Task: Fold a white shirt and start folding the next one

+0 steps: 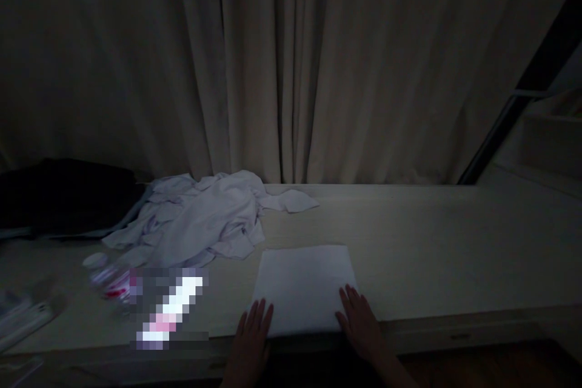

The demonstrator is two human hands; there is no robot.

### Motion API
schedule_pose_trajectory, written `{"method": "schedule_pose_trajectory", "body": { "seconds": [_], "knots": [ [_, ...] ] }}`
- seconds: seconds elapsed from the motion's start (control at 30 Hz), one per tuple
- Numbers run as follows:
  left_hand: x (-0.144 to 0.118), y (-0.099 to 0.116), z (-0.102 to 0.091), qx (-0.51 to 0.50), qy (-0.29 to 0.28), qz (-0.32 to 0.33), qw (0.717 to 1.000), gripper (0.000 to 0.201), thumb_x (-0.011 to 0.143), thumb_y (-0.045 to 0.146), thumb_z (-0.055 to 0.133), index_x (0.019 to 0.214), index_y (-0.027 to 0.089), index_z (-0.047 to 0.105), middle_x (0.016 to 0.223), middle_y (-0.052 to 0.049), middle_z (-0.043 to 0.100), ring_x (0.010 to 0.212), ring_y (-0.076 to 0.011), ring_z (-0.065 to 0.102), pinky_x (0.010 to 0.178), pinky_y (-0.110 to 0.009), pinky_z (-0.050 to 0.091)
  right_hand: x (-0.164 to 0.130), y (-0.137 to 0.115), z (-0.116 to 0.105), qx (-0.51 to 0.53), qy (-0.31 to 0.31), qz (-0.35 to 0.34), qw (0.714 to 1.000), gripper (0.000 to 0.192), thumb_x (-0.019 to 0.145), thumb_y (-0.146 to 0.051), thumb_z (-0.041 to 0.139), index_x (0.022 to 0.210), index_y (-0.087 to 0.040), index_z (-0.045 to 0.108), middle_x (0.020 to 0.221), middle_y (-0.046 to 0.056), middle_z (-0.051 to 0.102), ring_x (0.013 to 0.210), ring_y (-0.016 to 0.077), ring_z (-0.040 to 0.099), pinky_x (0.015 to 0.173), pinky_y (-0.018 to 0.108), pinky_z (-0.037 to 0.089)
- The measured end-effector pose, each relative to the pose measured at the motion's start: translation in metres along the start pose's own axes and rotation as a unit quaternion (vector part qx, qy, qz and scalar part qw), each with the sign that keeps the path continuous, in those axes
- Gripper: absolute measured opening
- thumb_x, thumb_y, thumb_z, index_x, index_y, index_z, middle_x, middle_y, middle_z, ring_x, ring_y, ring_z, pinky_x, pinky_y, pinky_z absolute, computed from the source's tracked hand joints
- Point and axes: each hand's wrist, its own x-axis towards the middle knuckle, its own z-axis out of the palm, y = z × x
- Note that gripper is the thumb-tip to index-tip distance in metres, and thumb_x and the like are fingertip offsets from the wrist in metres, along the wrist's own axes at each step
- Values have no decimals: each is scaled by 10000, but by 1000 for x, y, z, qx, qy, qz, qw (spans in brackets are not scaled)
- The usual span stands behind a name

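Observation:
A flat white rectangular piece (304, 285) lies on the pale tabletop at its front edge; whether it is folded cloth or a stack of paper I cannot tell. My left hand (255, 327) rests on its lower left corner with the fingers stretched out. On the opposite side, my right hand (357, 318) lies over the right edge, its fingers flat and slightly apart. Neither hand grips anything. Behind and to the left is a crumpled heap of white cloth (213, 212), one strip trailing to the right.
Dark folded fabric (68, 194) lies at the far left. A clear bottle (107, 276) with a white cap is on its side beside a pixelated patch. A white phone-like object (27, 324) sits near the left edge. Beige curtains (386, 73) hang behind the table (445, 254).

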Motion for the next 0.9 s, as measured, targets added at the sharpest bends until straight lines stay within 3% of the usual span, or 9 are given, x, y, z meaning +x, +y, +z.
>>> {"method": "schedule_pose_trajectory", "body": {
  "seconds": [0.27,0.37,0.47,0.6,0.8,0.9],
  "knots": [
    [-2,-16,-23,-11,-102,40,994,916,591,-32,365,1419,307,170,1494,-6,258,1365,-199,279,1073,-412,348,-6,-1,-3,23,-28,2,999,695,869,-587,322,1445,-227,173,1511,85,198,1385,255,189,1107,492,213],
    [-2,-21,-16,-8,-97,44,994,875,652,-32,330,1408,357,125,1477,22,300,1350,-183,320,1068,-441,336,-10,3,-4,17,-42,-25,999,845,792,-571,476,1456,-211,96,1523,95,150,1396,266,136,1114,497,187],
    [-4,-20,-5,0,-59,43,997,790,735,0,307,1402,372,105,1462,29,339,1331,-183,360,1053,-431,330,-11,4,-4,-17,-49,-32,998,960,688,-305,607,1458,-210,41,1531,89,111,1400,270,104,1117,491,183],
    [-7,-18,0,9,-14,41,999,742,771,50,332,1409,354,103,1457,18,362,1322,-195,373,1051,-406,294,-12,2,1,-77,-20,-21,997,1029,586,5,455,1447,-232,-55,1527,69,103,1397,237,122,1117,474,198],
    [-1,-25,-9,-2,-20,75,997,739,775,54,322,1419,342,103,1463,20,361,1338,-171,341,1096,-401,188,-10,6,5,-89,-18,-49,995,995,599,25,384,1424,-232,-111,1512,77,106,1378,264,199,1079,525,256],
    [2,-23,-13,-5,-49,59,997,744,756,41,319,1418,335,150,1469,7,355,1346,-182,328,1102,-432,174,-10,8,3,-85,-11,-48,995,947,641,25,363,1420,-235,-107,1506,82,127,1367,279,231,1075,553,242]
  ]
}}
